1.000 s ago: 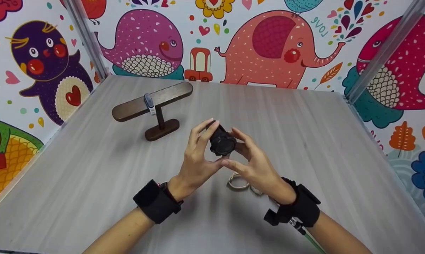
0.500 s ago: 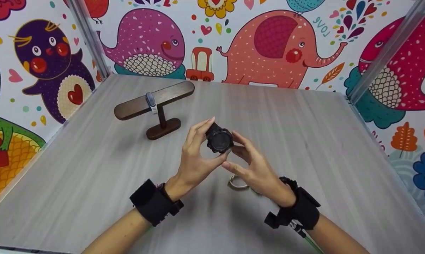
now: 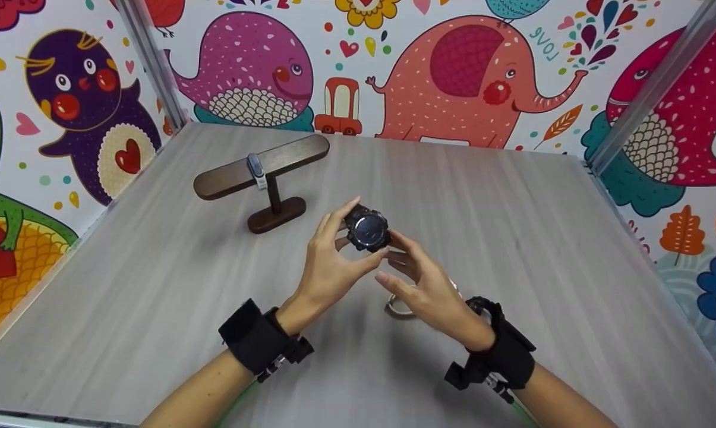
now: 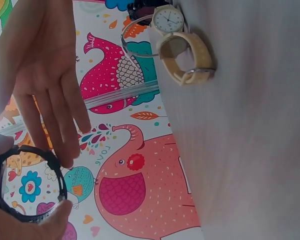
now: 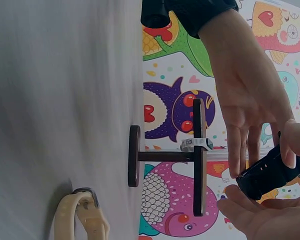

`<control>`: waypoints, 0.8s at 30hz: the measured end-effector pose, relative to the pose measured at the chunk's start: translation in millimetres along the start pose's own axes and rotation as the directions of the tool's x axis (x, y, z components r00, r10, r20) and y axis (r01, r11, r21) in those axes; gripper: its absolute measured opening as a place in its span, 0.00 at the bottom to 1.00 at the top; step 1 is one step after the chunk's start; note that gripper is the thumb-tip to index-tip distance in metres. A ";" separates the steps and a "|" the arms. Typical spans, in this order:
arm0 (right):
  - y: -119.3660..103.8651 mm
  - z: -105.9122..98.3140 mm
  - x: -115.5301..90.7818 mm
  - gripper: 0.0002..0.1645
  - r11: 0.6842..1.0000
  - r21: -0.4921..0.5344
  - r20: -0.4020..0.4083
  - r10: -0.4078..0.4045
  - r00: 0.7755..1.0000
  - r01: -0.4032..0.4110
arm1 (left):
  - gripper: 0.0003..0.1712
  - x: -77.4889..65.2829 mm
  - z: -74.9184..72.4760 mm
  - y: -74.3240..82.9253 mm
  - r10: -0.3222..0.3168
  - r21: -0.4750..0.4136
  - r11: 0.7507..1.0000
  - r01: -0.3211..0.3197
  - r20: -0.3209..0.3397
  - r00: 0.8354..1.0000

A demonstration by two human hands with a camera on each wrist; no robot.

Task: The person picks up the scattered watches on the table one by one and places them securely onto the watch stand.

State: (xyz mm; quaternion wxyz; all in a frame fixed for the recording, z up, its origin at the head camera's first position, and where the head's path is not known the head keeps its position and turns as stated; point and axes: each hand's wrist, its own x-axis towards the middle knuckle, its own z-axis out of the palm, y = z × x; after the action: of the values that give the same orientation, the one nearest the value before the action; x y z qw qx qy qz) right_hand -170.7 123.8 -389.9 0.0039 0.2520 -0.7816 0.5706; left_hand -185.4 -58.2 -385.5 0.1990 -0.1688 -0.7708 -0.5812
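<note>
A black round-faced watch is held above the middle of the table, its dial turned up to the head camera. My left hand grips it, fingers at the back and left, thumb along the lower edge. My right hand is at its right; the fingertips touch the case or lie very near it, and the thumb stands apart from it. In the left wrist view the watch strap forms a loop, with the right hand's straight fingers reaching down to it. In the right wrist view the black strap shows between both hands.
A dark wooden T-shaped stand bears a grey-blue band at the back left. Beneath my right hand are a cream-strapped watch, a white-dial watch and a thin metal bangle. Printed wall panels enclose the table.
The black watch has tilted so its dial faces the head camera more, and it has shifted slightly up and left. My right thumb has parted from the left thumb.
</note>
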 end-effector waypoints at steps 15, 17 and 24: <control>2.6 -0.2 1.7 0.43 0.989 0.089 0.044 0.117 0.992 -0.120 | 0.47 -5.9 7.0 -1.0 0.036 -0.008 0.999 -0.037 -0.065 0.997; 1.8 -0.9 2.8 0.43 0.982 0.109 0.044 0.149 0.988 -0.153 | 0.47 -6.2 7.5 -0.8 0.044 -0.003 0.999 -0.044 -0.077 0.996; 3.0 0.2 5.6 0.44 0.969 0.171 0.036 0.176 0.984 -0.179 | 0.48 -7.8 10.5 -0.4 0.045 0.010 0.999 -0.045 -0.098 0.994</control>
State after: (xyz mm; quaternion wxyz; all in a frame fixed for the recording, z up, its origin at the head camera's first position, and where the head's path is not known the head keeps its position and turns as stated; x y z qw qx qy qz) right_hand -176.7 122.1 -390.9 -0.0773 0.1863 -0.7482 0.6321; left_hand -180.0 -48.4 -392.3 0.2503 -0.1566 -0.7585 -0.5809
